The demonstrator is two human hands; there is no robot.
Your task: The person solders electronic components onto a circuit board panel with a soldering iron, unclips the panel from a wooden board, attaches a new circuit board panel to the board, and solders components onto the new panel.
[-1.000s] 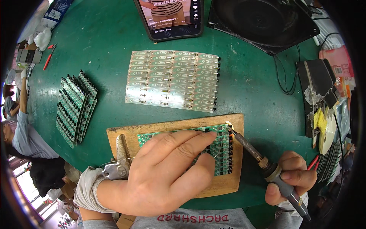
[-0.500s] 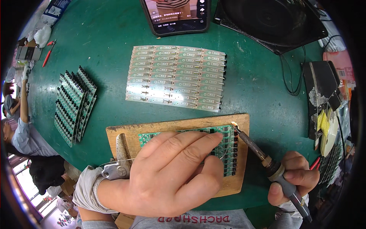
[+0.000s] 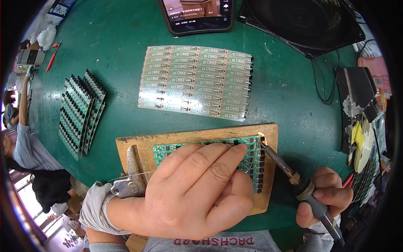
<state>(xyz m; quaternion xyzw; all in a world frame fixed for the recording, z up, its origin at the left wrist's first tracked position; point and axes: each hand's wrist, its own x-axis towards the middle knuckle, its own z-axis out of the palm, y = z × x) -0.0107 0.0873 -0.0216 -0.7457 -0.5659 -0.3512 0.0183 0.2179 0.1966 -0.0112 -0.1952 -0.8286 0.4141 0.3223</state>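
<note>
My right hand (image 3: 325,195) is wrapped round the grip of a soldering iron (image 3: 280,161). The iron slants up to the left, its tip at the far right corner of a green circuit board (image 3: 158,156). That board, with a row of black parts along its right edge, lies on a wooden board (image 3: 268,168). My left hand (image 3: 197,189) arches over the circuit board and hides much of it. Its fingers are pinched on a thin solder wire (image 3: 143,173), which passes beneath the hand and shows again by the thumb. A metal clamp-like piece (image 3: 135,168) lies at the wooden board's left.
Beyond the wooden board lies a panel of pale circuit strips (image 3: 180,77). Stacked populated boards (image 3: 79,119) stand left, near red-handled pliers (image 3: 52,59). A phone (image 3: 197,19) and a black fan-like frame (image 3: 300,25) are at the far edge; a black stand (image 3: 354,101) is right. Other people sit far left.
The iron's tip has shifted slightly toward me, from the far edge onto the circuit board's corner. My left hand keeps its pinch and has moved slightly right. The phone's picture has changed.
</note>
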